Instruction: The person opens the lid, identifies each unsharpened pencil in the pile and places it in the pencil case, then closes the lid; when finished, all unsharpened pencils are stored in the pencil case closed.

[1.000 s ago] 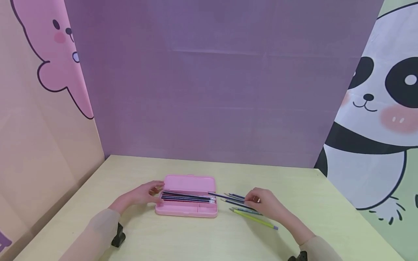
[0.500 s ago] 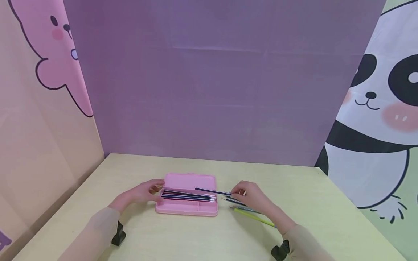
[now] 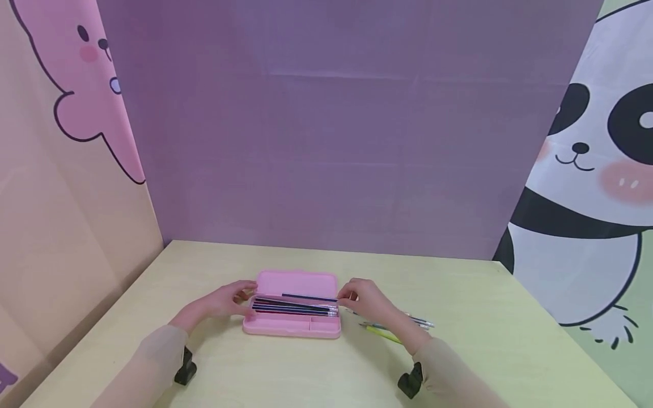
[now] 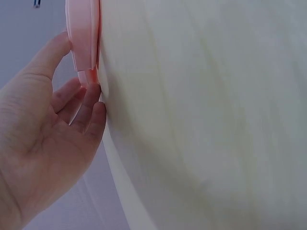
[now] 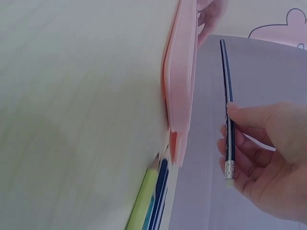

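A pink pencil case [image 3: 278,326] stands on the table with its lid [image 3: 296,282] folded back. Several dark striped pencils [image 3: 291,307] lie in its long compartment. My left hand [image 3: 224,299] holds the case's left end; in the left wrist view, the thumb touches the end wall and the curled fingers [image 4: 86,108] are at the lid side. My right hand [image 3: 369,301] pinches a dark striped pencil [image 5: 228,91] near its eraser end, between thumb and fingers. That pencil extends leftward over the back of the case, overlapping the lid in the head view.
Right of the case lie a yellow-green pencil [image 3: 384,334] and several other pencils [image 3: 420,321], partly hidden under my right forearm. The table [image 3: 285,374] meets a purple backdrop [image 3: 326,170] behind. A black wrist camera [image 3: 186,367] is strapped to the left sleeve.
My right hand has picked up a pencil from the loose group and carried it left, over the case. My left hand has stayed at the case's left end.
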`<move>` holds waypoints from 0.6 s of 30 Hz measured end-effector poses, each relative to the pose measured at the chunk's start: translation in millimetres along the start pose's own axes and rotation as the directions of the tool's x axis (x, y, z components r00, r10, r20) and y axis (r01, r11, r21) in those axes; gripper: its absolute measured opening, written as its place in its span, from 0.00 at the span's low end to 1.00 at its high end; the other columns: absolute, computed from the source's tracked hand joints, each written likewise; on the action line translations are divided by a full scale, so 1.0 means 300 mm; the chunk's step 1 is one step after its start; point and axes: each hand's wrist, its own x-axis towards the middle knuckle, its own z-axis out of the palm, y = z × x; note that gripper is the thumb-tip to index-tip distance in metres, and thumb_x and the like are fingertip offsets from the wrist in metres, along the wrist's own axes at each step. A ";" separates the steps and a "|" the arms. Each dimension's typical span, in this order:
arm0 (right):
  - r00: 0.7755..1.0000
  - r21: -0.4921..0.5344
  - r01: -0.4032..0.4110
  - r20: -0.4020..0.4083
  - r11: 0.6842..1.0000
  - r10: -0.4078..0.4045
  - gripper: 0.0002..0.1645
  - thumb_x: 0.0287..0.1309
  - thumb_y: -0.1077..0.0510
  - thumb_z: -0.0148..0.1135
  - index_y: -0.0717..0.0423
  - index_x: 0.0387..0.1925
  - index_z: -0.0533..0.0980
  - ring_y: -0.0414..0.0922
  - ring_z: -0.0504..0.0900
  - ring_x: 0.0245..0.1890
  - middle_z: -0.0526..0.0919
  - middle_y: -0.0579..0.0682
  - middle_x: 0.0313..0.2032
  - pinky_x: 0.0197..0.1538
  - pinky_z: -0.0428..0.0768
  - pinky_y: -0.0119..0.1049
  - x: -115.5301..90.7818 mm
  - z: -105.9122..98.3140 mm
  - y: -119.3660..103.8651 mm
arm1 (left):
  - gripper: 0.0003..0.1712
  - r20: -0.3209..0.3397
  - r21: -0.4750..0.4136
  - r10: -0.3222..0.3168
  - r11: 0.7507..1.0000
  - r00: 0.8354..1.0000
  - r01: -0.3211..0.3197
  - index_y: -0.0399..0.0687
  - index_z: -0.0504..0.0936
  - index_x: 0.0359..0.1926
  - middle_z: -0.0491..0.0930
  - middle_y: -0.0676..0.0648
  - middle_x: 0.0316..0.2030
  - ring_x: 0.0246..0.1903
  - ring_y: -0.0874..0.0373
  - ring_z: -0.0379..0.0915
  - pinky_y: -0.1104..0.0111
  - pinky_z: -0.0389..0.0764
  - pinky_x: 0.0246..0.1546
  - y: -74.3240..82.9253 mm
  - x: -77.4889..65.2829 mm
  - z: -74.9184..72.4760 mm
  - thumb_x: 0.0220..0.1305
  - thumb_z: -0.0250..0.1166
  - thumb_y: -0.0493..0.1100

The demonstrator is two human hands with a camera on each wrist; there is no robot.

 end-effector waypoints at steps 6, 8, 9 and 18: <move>1.000 -0.007 0.028 0.005 1.000 -0.028 0.02 0.54 0.62 0.66 0.55 0.31 0.82 0.36 0.70 0.26 0.76 0.43 0.25 0.27 0.71 0.24 0.036 0.028 -0.025 | 0.45 -0.005 -0.005 -0.001 1.000 1.000 0.001 0.42 0.62 0.67 0.67 0.38 0.62 0.55 0.44 0.68 0.51 0.70 0.59 -0.005 0.006 0.003 0.51 0.72 0.49; 0.999 -0.003 0.041 0.010 0.999 -0.041 0.02 0.54 0.62 0.65 0.56 0.31 0.82 0.36 0.71 0.26 0.77 0.43 0.25 0.27 0.72 0.24 0.044 0.036 -0.032 | 0.45 -0.007 -0.009 -0.006 1.000 1.000 0.006 0.42 0.63 0.67 0.67 0.39 0.62 0.55 0.45 0.69 0.51 0.70 0.59 -0.003 0.005 0.003 0.51 0.72 0.49; 0.999 0.005 0.039 0.014 0.999 -0.039 0.02 0.54 0.63 0.65 0.56 0.31 0.82 0.36 0.71 0.26 0.78 0.44 0.25 0.28 0.72 0.24 0.047 0.039 -0.037 | 0.45 -0.005 -0.005 -0.001 1.000 1.000 0.001 0.42 0.62 0.67 0.67 0.38 0.62 0.55 0.44 0.68 0.50 0.70 0.59 -0.002 0.005 0.002 0.51 0.72 0.49; 0.995 0.016 -0.017 0.098 1.000 0.016 0.03 0.55 0.61 0.65 0.57 0.32 0.82 0.39 0.72 0.27 0.80 0.45 0.27 0.30 0.75 0.27 0.087 0.078 -0.056 | 0.44 -0.010 0.005 -0.012 1.000 1.000 0.012 0.43 0.63 0.66 0.69 0.41 0.60 0.55 0.46 0.69 0.51 0.71 0.58 -0.003 0.004 0.000 0.50 0.72 0.49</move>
